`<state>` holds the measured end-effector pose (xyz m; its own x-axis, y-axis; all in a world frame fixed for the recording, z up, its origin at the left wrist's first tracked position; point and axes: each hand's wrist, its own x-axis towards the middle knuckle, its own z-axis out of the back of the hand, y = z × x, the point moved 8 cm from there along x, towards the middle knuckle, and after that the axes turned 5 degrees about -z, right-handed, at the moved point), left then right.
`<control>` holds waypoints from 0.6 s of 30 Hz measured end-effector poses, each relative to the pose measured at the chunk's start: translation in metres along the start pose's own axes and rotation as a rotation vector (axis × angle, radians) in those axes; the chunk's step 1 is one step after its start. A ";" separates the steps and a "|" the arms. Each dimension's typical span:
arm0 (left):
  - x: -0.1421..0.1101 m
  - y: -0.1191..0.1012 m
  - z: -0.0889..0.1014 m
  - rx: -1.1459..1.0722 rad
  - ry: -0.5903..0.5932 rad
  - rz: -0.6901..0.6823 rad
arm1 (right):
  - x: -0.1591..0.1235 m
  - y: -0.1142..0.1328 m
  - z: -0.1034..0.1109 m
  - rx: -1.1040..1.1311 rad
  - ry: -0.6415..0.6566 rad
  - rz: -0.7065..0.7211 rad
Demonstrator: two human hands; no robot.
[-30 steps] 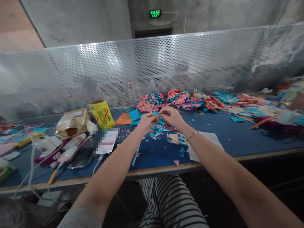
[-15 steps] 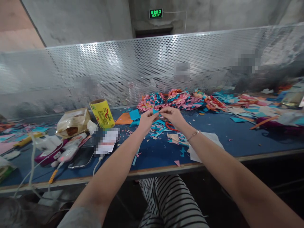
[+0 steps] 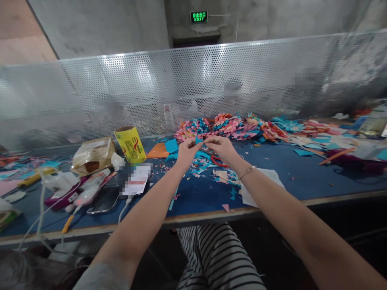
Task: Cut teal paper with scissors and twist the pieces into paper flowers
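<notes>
A small piece of blue paper (image 3: 198,140) is pinched in the fingers of my left hand (image 3: 188,151), above the table's middle. Close against it, my right hand (image 3: 221,147) has its thumb and forefinger pressed together at the paper's right edge. Exactly how the fingertips meet the paper is too small to make out. Blue paper scraps (image 3: 202,162) lie below both hands, beside red-handled scissors (image 3: 218,161) that my right hand partly hides. Behind the hands sit bundles of pink, orange and blue paper pieces (image 3: 227,125).
A yellow roll tube (image 3: 130,144) and a paper bag (image 3: 93,156) stand at left. Nearer are phones (image 3: 104,200), cables and a purple-cased item (image 3: 62,197). White paper (image 3: 266,181) lies under my right forearm. A perforated metal screen (image 3: 145,88) runs along the back.
Both hands stay almost in place, fingers still together at the blue paper. The paper piece stands slightly more upright between them. Nothing else on the table has visibly moved.
</notes>
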<state>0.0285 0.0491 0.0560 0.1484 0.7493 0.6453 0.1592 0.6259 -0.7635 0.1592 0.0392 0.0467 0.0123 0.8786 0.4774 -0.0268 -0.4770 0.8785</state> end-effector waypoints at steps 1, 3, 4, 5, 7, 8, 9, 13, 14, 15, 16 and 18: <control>0.000 -0.002 0.000 0.017 0.000 -0.010 | 0.000 0.000 0.000 0.008 0.006 0.000; 0.000 -0.006 0.000 0.049 -0.007 -0.026 | 0.000 -0.001 -0.001 0.026 0.013 -0.007; -0.001 -0.008 0.000 0.061 -0.009 -0.032 | 0.000 -0.001 0.000 0.032 0.010 -0.012; -0.001 -0.010 0.000 0.068 -0.010 -0.037 | 0.000 -0.001 0.000 0.030 0.008 -0.015; -0.001 -0.014 0.000 0.074 -0.017 -0.038 | 0.000 0.000 0.001 -0.005 0.017 -0.002; -0.001 -0.015 0.001 0.079 -0.020 -0.035 | 0.000 0.002 0.000 -0.032 0.029 0.015; -0.001 -0.016 0.001 0.089 -0.022 -0.031 | 0.000 0.003 -0.001 -0.059 0.043 0.035; -0.001 -0.020 0.001 0.176 0.007 -0.054 | -0.002 0.007 -0.003 -0.128 0.073 0.110; -0.001 -0.021 0.001 0.198 0.015 -0.070 | -0.002 0.008 -0.003 -0.143 0.079 0.125; -0.001 -0.022 0.000 0.215 0.020 -0.085 | -0.002 0.008 -0.004 -0.159 0.087 0.139; -0.001 -0.023 0.000 0.228 0.023 -0.094 | -0.002 0.009 -0.004 -0.174 0.093 0.150; -0.001 -0.023 0.001 0.253 0.020 -0.100 | -0.003 0.009 -0.005 -0.191 0.100 0.161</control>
<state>0.0238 0.0341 0.0734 0.1639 0.6780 0.7166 -0.0743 0.7328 -0.6763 0.1542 0.0327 0.0534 -0.1058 0.7944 0.5982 -0.2086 -0.6059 0.7677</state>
